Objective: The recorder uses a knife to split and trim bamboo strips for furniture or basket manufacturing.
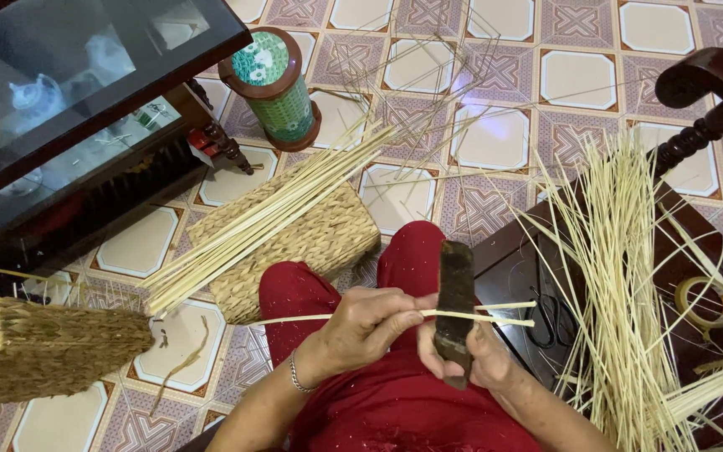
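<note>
Here, the left hand [361, 326] pinches a pale bamboo strip [395, 315] against the dark knife [455, 311] gripped by the right hand [479, 356], apparently mid-split, needing a steady pull next.

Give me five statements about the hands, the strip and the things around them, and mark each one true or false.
1. The right hand grips a dark flat blade held upright. True.
2. The left hand pinches a thin pale strip that crosses the blade. True.
3. The scissors are in the left hand. False: they lie on the dark wooden seat, right of the hands.
4. The bundle of pale sticks rests across a woven basket on the tiled floor. True.
5. The green patterned cylinder lies on the person's lap. False: it stands on the floor beside the glass-topped table.
</note>
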